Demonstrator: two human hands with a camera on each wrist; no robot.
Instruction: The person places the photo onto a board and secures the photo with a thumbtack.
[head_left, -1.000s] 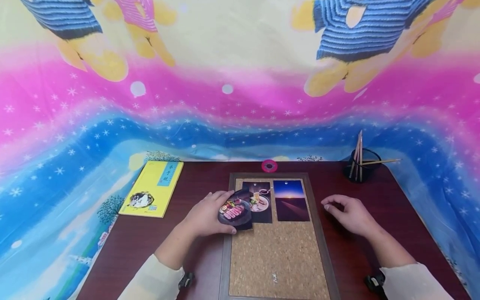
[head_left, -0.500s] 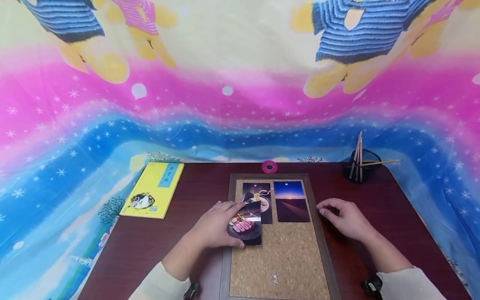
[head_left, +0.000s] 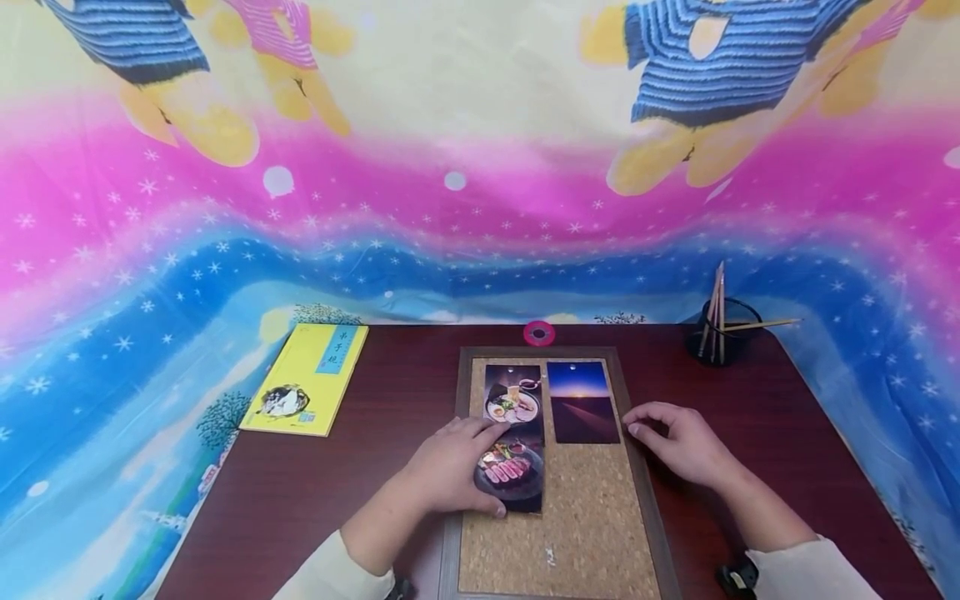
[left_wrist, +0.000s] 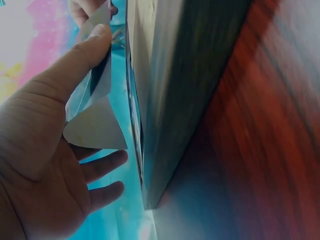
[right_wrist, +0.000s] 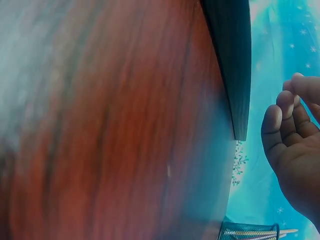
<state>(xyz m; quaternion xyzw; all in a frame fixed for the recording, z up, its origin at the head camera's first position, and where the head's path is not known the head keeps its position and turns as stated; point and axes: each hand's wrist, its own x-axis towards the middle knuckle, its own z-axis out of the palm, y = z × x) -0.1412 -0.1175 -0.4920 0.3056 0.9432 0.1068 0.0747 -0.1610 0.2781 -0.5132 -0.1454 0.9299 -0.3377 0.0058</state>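
Observation:
My left hand (head_left: 453,467) holds a photo card of sliced meat on a dark plate (head_left: 513,471), gripping its side edges between thumb and fingers. In the left wrist view the card (left_wrist: 97,120) bows slightly and stands off the framed corkboard (left_wrist: 175,100). In the head view it lines up below a noodle-bowl photo (head_left: 513,396), to the left of a sunset photo (head_left: 583,404). Beside the corkboard's right frame, my right hand (head_left: 682,442) has its fingers bent, with thumb and index fingertips together. I cannot tell whether something small is between them.
Small pale pins (head_left: 550,557) lie low on the corkboard (head_left: 592,508). A pink tape roll (head_left: 538,332) is behind the board. The yellow book (head_left: 303,379) lies left; a black mesh cup (head_left: 723,333) with pencils stands back right. Patterned cloth (head_left: 450,250) surrounds the table.
My left hand has moved the meat photo right and toward me, from over the noodle photo to below it. My right hand has shifted left to the board's frame.

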